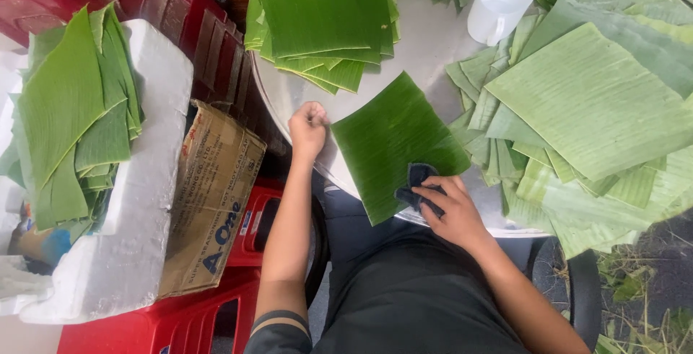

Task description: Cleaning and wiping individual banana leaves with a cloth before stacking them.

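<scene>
A dark green square banana leaf piece (390, 141) lies on the round metal table (433, 44) in front of me. My left hand (308, 127) pinches the leaf's left corner with closed fingers. My right hand (451, 210) presses a dark blue cloth (415, 181) onto the leaf's near right part.
A stack of bright green cut leaves (325, 18) sits at the table's far left. Pale leaf pieces (592, 101) are piled on the right, and a white plastic jug (499, 4) stands behind them. To my left are a white foam box (137, 202) holding leaves, a cardboard box (213, 195) and red plastic stools (188, 318).
</scene>
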